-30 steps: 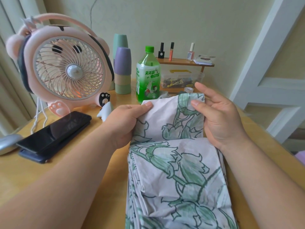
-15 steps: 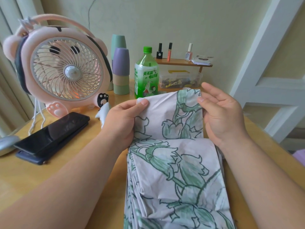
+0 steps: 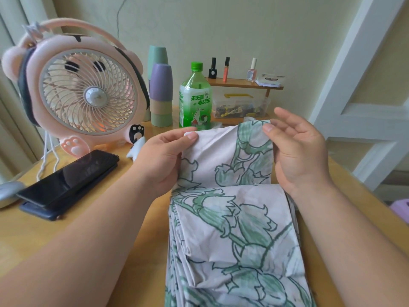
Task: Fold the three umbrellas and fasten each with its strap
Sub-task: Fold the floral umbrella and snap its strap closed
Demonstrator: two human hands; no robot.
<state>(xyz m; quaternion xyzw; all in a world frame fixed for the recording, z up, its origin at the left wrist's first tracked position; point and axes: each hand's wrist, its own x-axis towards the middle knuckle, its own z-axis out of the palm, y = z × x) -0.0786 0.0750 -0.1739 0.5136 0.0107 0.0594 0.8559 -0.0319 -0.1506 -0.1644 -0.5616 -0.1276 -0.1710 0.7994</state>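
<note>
Folding step: left hand (image 3: 163,156) pinches umbrella (image 3: 232,218) fabric's far-left corner; right hand (image 3: 296,151), fingers straight, touches its right edge. Next, probably: wrap pleats tight, locate strap.

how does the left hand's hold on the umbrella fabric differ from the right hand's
The left hand pinches the umbrella fabric at the flap's top left corner, thumb on top, fingers curled; the right hand has straight, spread fingers, with only its thumb at the top right corner. The left hand shows mostly its back, the right hand its palm. Both flank the raised flap at similar height.
</note>
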